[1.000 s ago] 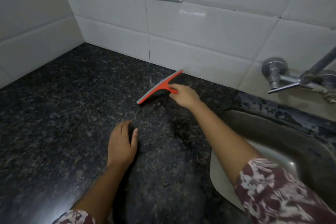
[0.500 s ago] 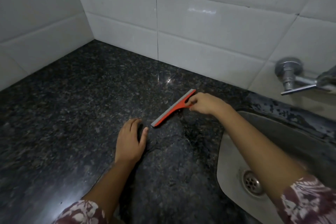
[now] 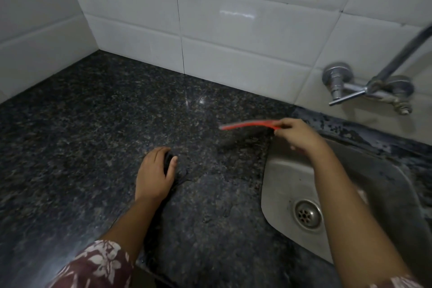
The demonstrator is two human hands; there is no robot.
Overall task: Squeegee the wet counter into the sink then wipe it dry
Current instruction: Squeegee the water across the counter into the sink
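Squeegee (image 3: 249,124): red, motion-blurred, held at its handle end by the right hand (image 3: 299,134), fingers closed around it. Blade body extends from that hand to the person's left, long axis roughly parallel to the back wall, lying over the worktop (image 3: 93,135) just beside the back-left corner of the sink (image 3: 280,184). A dark shadow sits below the blade; contact with the stone cannot be confirmed because of the blur.

Left hand (image 3: 155,174): palm down on the worktop, fingers loosely curled, holding nothing, well to the left of the sink and nearer the person than the blade.

Key relation: the sink lies to the right of and nearer than the blade; the right hand already hangs over the sink rim, so it is plainly the working hand, and the left serves only as a brace.

Judgement: the squeegee step is in progress. The wet patch with irregular edges lies between the left hand and the sink, nearer than the blade. No cloth is in view, so drying is not yet begun.

Risk: a blade lifted off the stone leaves a film behind.
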